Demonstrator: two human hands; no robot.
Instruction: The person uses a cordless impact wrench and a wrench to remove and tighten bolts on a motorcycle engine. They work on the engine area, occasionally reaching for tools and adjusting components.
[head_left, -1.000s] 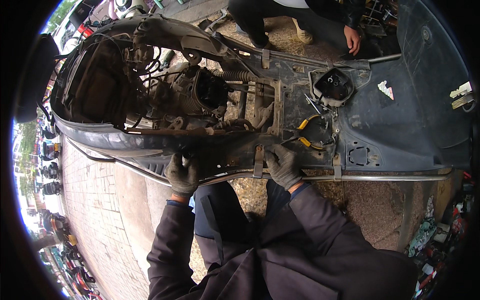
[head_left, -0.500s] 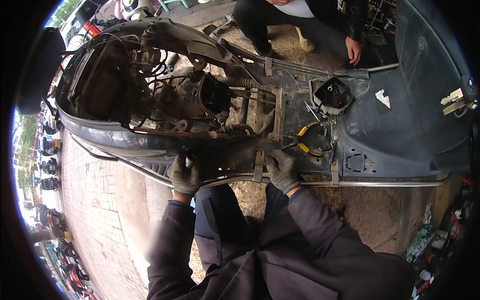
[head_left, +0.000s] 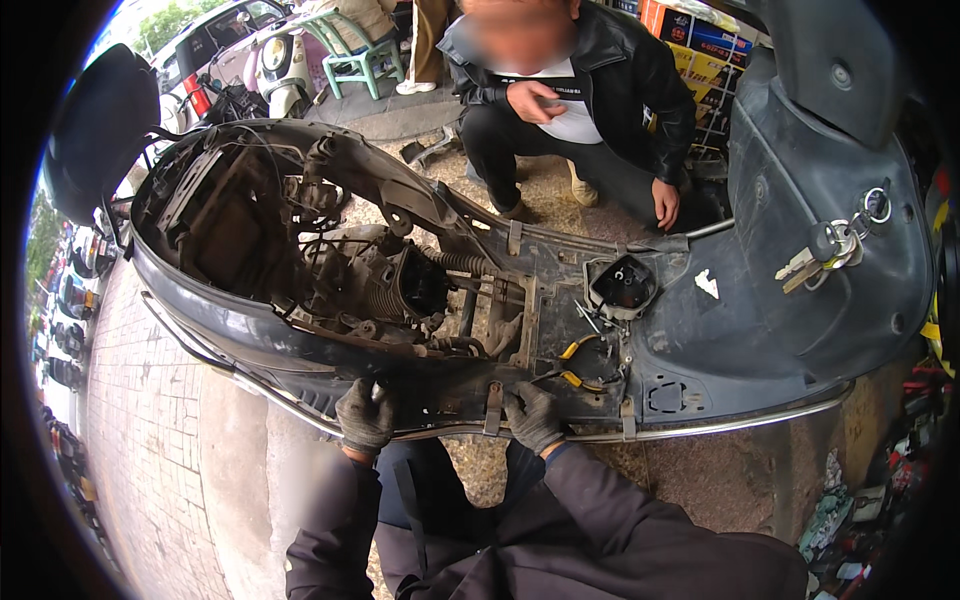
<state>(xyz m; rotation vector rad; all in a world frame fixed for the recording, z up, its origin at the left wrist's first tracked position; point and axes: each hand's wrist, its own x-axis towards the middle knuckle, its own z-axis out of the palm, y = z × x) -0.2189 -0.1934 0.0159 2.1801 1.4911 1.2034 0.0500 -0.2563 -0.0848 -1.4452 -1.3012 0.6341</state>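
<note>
In front of me stands a partly stripped scooter [head_left: 230, 275], its seat area open onto the engine [head_left: 395, 285]. Both my hands wear grey knit gloves. My left hand [head_left: 366, 414] is closed at the lower edge of the black side panel [head_left: 445, 402]; its fingertips are partly hidden. Just right of a rusty metal bracket [head_left: 493, 408], my right hand [head_left: 534, 416] has its fingers curled over the same panel. Close beyond it on the footboard lie yellow-handled pliers [head_left: 576, 350]. A dark engine cover [head_left: 622, 288] holding small parts rests farther right.
A person [head_left: 570, 110] in a black jacket squats across the scooter, one hand [head_left: 665, 203] hanging near the footboard. Keys [head_left: 815, 262] hang at the front shield. A chrome side rail [head_left: 740, 422] runs along my side. A green chair [head_left: 352, 60] stands behind.
My view has tilted upward, so the scooter sits lower in the picture and more of the squatting person shows. Both hands keep nearly the same places on the panel.
</note>
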